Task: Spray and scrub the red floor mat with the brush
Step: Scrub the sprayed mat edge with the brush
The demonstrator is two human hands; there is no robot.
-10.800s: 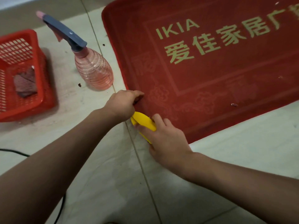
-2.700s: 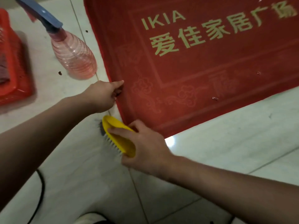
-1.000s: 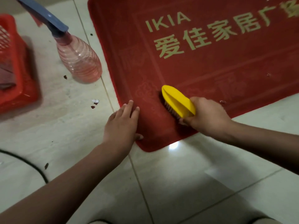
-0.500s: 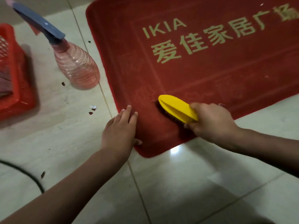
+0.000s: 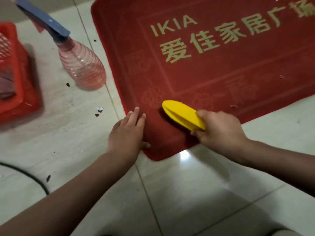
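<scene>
Brush (image 5: 183,114) now on red mat (image 5: 221,74), gripped by right hand (image 5: 219,130); left hand (image 5: 127,133) flat on corner.

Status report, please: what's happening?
Left hand flat on red floor mat corner. Right hand grips yellow brush, bristles down. Spray bottle off mat.

yellow brush (image 5: 183,114) bristles-down on red mat (image 5: 213,74)

The brush (image 5: 182,114) is held by the right hand (image 5: 219,132) on the near corner of the mat (image 5: 221,74). The left hand (image 5: 127,133) is laid on the mat's edge, left of the brush. The spray bottle (image 5: 81,68) is stood on the floor (image 5: 187,193) left of the mat, the basket (image 5: 18,92) further left.
</scene>
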